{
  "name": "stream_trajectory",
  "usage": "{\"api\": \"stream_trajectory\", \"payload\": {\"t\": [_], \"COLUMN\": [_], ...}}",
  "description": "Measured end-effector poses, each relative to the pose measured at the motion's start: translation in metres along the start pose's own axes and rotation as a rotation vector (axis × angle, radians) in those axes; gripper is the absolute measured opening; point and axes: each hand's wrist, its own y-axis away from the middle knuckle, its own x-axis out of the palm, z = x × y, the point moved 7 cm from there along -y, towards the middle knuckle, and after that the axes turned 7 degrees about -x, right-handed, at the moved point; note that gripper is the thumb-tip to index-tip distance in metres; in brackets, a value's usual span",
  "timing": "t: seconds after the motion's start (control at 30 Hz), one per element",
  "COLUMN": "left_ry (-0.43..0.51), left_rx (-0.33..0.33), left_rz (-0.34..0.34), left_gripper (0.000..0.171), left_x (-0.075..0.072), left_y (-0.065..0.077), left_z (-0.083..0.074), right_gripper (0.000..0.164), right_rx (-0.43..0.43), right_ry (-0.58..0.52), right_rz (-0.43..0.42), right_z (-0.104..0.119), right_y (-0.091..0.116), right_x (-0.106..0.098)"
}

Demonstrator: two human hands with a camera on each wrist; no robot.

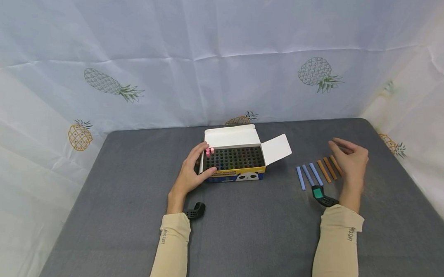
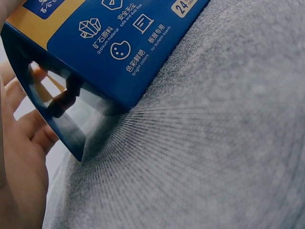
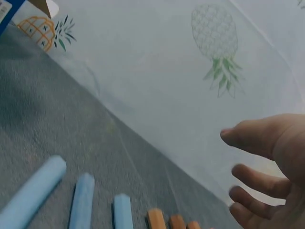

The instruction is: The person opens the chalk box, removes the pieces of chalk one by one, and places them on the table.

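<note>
Cuffed sleeves [image 1: 169,250]: left hand [image 1: 188,171] grips box [image 1: 223,178], likely for steadiness; right hand [image 1: 353,159], half-spread, empty, is beside 6 loose chalks [image 1: 316,174].

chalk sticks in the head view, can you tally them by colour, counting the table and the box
Blue chalk sticks, lying on the table: 3
Orange chalk sticks, lying on the table: 3
Pink chalk sticks, standing in the chalk box: 3
Total in sight: 9
</note>
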Motion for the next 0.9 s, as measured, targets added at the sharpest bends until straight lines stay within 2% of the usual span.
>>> {"api": "stream_trajectory", "payload": {"t": [0.13, 0.33, 0.5, 0.67, 0.9], "left_ry": [-0.001, -0.005, -0.004, 0.001, 0.003], "left_rx": [-0.004, 0.003, -0.001, 0.002, 0.003], "left_rz": [0.001, 0.001, 0.002, 0.002, -0.001], "left_gripper": [0.078, 0.078, 0.078, 0.078, 0.079], "left_x": [0.0, 0.0, 0.0, 0.0, -0.001], "left_y": [0.0, 0.0, 0.0, 0.0, 0.0], "left_z": [0.001, 0.0, -0.001, -0.001, -0.002], "right_gripper": [0.042, 0.04, 0.037, 0.035, 0.034], "right_rx": [-0.073, -0.188, -0.283, -0.335, -0.376], "right_ry": [-0.067, -0.098, -0.166, -0.219, -0.227], "right_rz": [0.028, 0.061, 0.092, 0.13, 0.165], "right_z": [0.015, 0.043, 0.066, 0.083, 0.099], "right_y": [0.002, 0.011, 0.02, 0.026, 0.034], "right_x": [0.007, 0.016, 0.025, 0.032, 0.04]}}
